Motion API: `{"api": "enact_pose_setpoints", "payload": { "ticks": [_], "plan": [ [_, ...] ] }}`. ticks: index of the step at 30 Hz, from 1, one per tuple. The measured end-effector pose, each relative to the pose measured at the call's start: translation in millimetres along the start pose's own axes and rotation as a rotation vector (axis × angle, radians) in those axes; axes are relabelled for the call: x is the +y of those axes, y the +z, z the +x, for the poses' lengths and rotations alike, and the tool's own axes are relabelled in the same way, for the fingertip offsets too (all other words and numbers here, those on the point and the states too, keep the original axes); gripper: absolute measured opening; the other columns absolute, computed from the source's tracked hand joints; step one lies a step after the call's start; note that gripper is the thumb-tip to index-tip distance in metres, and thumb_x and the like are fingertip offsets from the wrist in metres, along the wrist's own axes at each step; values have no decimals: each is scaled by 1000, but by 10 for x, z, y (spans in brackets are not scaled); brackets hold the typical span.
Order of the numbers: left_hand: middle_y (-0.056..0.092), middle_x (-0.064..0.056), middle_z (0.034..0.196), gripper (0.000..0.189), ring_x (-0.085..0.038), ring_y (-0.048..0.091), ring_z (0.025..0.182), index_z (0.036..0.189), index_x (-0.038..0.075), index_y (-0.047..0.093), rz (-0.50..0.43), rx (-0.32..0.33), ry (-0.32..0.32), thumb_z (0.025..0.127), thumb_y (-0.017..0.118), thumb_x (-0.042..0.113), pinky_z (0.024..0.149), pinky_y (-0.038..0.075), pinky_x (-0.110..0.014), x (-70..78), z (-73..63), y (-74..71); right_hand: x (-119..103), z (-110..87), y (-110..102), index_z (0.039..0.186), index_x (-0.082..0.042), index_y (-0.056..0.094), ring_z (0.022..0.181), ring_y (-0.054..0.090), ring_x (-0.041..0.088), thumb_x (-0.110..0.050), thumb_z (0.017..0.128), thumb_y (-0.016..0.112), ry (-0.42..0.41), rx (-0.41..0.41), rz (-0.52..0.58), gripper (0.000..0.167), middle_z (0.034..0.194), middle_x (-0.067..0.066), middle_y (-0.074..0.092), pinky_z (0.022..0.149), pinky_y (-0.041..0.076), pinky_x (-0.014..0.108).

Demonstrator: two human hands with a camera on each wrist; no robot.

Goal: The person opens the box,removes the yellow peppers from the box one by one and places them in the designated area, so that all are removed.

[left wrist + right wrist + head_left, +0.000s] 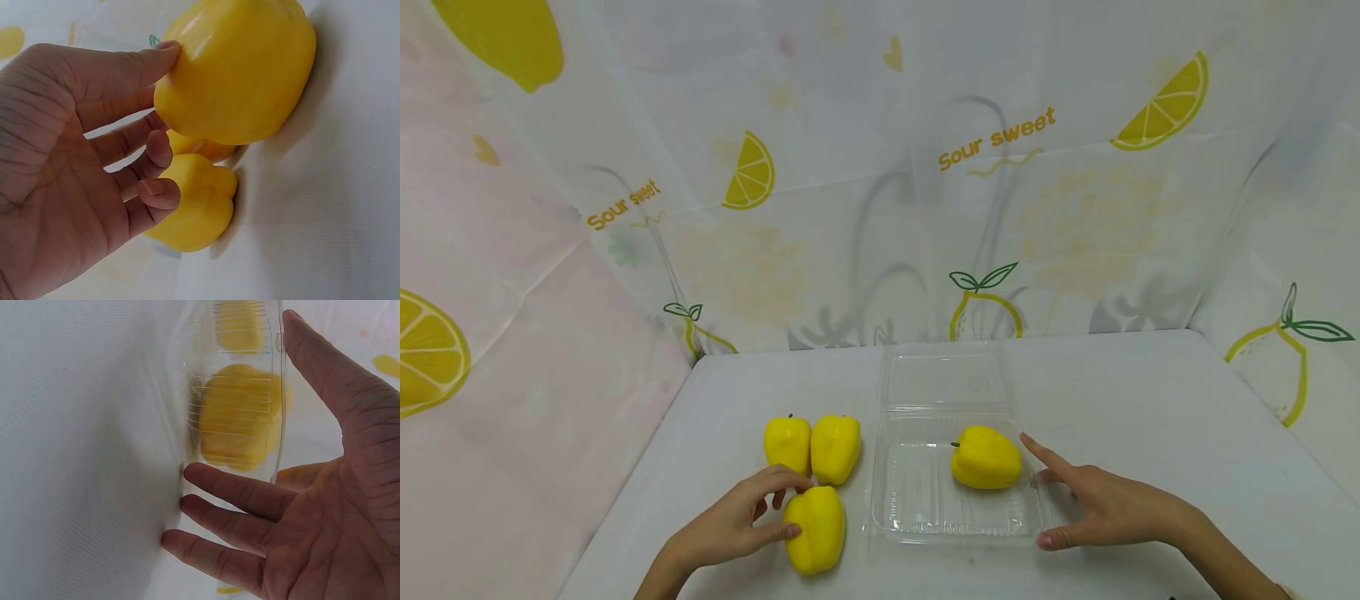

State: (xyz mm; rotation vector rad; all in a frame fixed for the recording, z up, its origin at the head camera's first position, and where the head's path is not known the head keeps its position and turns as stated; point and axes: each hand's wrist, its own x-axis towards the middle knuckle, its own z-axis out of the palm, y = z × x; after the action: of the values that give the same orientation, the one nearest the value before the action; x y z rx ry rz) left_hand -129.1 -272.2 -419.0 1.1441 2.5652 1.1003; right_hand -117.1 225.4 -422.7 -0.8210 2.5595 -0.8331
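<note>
My left hand point(741, 517) has its thumb and index finger around a yellow bell pepper point(817, 533) on the table, pinching it at the near left. In the left wrist view the thumb presses this pepper point(240, 75) while the other fingers curl loosely below. Just behind stand two more yellow bell peppers, a left one point(787, 443) and a right one point(837, 450). Another yellow bell pepper point(988, 458) lies on its side in a clear plastic clamshell box point(910, 500). My right hand point(1108, 504) spreads straight fingers along the box's right side, thumb by the near corner.
The box's clear lid point(947, 377) lies folded back behind its base, towards the rear edge of the white table point(1150, 400). Cloth walls point(865, 167) printed with lemons enclose the table at the back and sides.
</note>
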Motion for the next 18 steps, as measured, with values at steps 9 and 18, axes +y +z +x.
{"api": "enact_pose_setpoints", "payload": {
  "ticks": [9,18],
  "plan": [
    [58,3,114,39,-14,49,83,132,11,58,23,-2,67,95,68,14,61,45,-24,24,25,-20,6,-2,6,160,-18,2,110,57,24,-59,82,71,-9,0,-1,112,127,0,60,88,48,46],
    [56,3,117,40,-11,48,86,133,7,57,0,-53,1,93,67,9,63,45,-23,23,78,-40,8,-4,2,160,-23,1,110,56,22,-59,82,71,-13,3,-2,111,127,-1,60,88,48,45]
  ]
}}
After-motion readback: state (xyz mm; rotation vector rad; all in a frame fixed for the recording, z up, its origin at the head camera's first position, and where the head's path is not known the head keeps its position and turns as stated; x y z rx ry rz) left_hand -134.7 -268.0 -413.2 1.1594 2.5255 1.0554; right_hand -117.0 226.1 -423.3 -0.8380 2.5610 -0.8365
